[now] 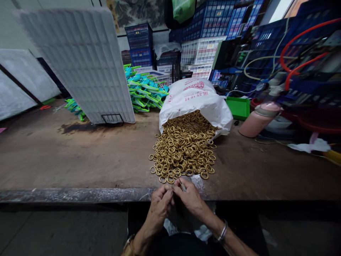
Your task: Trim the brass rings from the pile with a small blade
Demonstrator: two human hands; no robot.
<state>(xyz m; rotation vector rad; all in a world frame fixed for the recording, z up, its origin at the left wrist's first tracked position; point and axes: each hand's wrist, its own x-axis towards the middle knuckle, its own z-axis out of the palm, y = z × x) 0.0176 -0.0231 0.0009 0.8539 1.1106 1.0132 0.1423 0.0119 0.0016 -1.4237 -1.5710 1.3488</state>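
Note:
At the table's front edge, just below a heap of gold-coloured rings, my two hands meet with fingertips nearly touching. My left hand is closed in a pinch; whatever lies between its thumb and finger is too small to make out. A small pointed metal tool sticks out from the fingers of my right hand, which is closed around it. The rings spill out of the mouth of a white woven sack lying on its side, its opening towards me.
On the wooden table, a tall white ribbed panel stands at left, before a pile of green and blue plastic pieces. At right are a green tray and a pink bottle. Stacked crates fill the back.

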